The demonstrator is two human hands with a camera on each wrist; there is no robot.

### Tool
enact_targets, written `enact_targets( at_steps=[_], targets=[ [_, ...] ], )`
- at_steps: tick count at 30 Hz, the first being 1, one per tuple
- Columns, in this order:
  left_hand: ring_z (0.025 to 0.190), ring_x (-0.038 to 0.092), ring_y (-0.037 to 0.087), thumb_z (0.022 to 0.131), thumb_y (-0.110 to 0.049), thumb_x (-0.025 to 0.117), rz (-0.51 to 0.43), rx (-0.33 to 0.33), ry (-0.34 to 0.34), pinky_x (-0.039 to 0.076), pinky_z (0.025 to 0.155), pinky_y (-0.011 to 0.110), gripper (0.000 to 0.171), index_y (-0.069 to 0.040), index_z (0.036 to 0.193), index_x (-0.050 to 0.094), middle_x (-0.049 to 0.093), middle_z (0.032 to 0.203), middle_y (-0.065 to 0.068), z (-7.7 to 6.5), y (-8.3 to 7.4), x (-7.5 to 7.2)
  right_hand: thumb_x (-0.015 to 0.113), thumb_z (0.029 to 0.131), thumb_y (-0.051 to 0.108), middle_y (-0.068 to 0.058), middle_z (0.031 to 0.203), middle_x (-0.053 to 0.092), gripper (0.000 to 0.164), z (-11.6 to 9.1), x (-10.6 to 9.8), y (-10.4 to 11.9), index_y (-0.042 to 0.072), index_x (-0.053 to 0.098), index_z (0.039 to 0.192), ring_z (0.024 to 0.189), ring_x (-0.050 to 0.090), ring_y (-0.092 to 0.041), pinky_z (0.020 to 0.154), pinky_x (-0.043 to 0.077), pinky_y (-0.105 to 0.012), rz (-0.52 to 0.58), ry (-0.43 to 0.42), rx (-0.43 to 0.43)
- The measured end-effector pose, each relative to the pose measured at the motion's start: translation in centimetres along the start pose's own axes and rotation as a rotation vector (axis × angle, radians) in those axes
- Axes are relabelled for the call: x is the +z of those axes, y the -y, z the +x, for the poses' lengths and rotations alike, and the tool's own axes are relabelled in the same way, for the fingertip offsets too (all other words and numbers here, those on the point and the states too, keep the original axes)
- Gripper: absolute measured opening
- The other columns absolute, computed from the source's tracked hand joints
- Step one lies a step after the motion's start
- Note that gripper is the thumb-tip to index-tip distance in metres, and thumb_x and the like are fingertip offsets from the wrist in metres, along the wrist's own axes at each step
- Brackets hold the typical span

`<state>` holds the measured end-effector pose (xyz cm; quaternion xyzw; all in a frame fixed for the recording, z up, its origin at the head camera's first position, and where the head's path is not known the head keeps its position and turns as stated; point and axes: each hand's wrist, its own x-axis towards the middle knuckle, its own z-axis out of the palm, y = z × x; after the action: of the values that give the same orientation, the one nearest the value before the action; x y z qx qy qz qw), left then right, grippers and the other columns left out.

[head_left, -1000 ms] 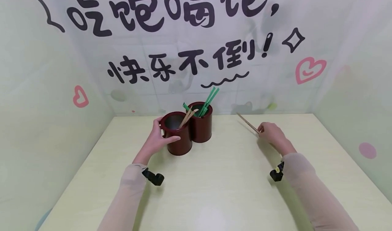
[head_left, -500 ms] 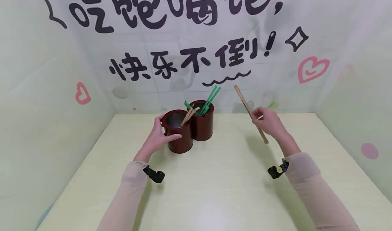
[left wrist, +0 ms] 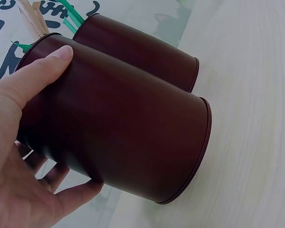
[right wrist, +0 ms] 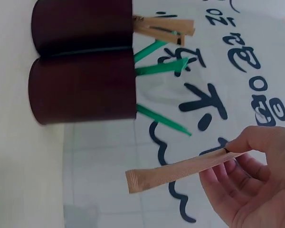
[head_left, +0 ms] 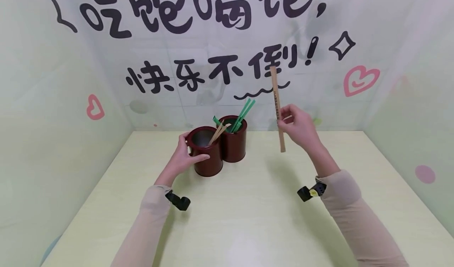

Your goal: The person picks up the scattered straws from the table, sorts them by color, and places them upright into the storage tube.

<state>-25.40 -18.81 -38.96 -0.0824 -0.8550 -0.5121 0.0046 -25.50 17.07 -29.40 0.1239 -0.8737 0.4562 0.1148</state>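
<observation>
My left hand (head_left: 180,160) holds a dark red cylindrical canister (head_left: 208,165), its thumb across the near side and its fingers round the far side. Brown paper stick packets (head_left: 217,134) lean out of that canister's mouth. My right hand (head_left: 298,127) pinches another brown paper stick packet (head_left: 275,95) between thumb and fingers, nearly upright and raised off the table. In the right wrist view this packet (right wrist: 156,176) shows a crimped end and points toward the canisters. A second dark red canister (head_left: 236,149) stands close behind the first, with green sticks (head_left: 244,113) in it.
Both canisters stand on a pale wooden table (head_left: 230,212) toward its back edge. Behind rises a white backdrop (head_left: 312,97) with large black lettering, and printed side panels flank the table. A small black camera (head_left: 180,201) sits on the left wrist.
My right hand has lifted the brown paper packet from the table, moved it a little left, and swung it from slanted to nearly upright. The left hand keeps its hold on the canister.
</observation>
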Motion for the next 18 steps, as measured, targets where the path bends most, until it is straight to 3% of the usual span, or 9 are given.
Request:
enact_targets(
  at_steps=[3, 6, 10, 14, 18],
  targets=[
    [0.144, 0.031, 0.036, 0.085, -0.024, 0.08, 0.001, -0.005, 0.001, 0.038, 0.115, 0.058, 0.098, -0.007, 0.152, 0.011, 0.028, 0.156, 0.018, 0.0, 0.0, -0.1, 0.058, 0.092, 0.0, -0.021, 0.106, 0.063, 0.025, 0.2, 0.9, 0.7, -0.007, 0.054, 0.116, 0.091, 0.063, -0.027, 0.074, 0.055, -0.02, 0.114, -0.038, -0.032],
    [0.144, 0.032, 0.036, 0.084, -0.024, 0.081, -0.007, 0.001, -0.001, 0.038, 0.115, 0.058, 0.098, -0.006, 0.152, 0.011, 0.028, 0.156, 0.018, 0.0, 0.0, 0.0, 0.058, 0.09, -0.003, -0.023, 0.103, 0.063, 0.031, 0.2, 1.9, 1.7, -0.007, 0.053, 0.119, 0.085, 0.062, -0.02, 0.07, 0.055, -0.015, 0.212, -0.043, -0.068],
    [0.144, 0.032, 0.035, 0.084, -0.023, 0.081, -0.014, 0.005, -0.003, 0.037, 0.115, 0.058, 0.098, -0.007, 0.152, 0.012, 0.029, 0.156, 0.018, 0.0, 0.0, 0.0, 0.06, 0.089, -0.003, -0.022, 0.104, 0.065, 0.029, 0.1, 3.4, 3.1, -0.005, 0.057, 0.118, 0.084, 0.064, -0.019, 0.07, 0.057, -0.018, 0.278, -0.018, -0.106],
    [0.145, 0.031, 0.036, 0.084, -0.023, 0.081, -0.016, 0.009, -0.003, 0.037, 0.115, 0.058, 0.097, -0.007, 0.152, 0.012, 0.028, 0.156, 0.018, 0.0, 0.1, 0.0, 0.062, 0.091, 0.0, -0.021, 0.106, 0.067, 0.023, 0.1, 4.9, 4.6, -0.004, 0.06, 0.113, 0.088, 0.068, -0.027, 0.072, 0.058, -0.02, 0.309, 0.004, -0.126],
    [0.145, 0.031, 0.036, 0.084, -0.021, 0.081, -0.02, 0.013, -0.003, 0.037, 0.116, 0.058, 0.097, -0.007, 0.151, 0.012, 0.028, 0.156, 0.018, 0.1, 0.1, 0.0, 0.064, 0.092, 0.002, -0.021, 0.107, 0.068, 0.023, 0.4, 6.4, 6.0, -0.003, 0.06, 0.114, 0.09, 0.07, -0.031, 0.075, 0.062, -0.033, 0.347, 0.015, -0.137]
  ],
)
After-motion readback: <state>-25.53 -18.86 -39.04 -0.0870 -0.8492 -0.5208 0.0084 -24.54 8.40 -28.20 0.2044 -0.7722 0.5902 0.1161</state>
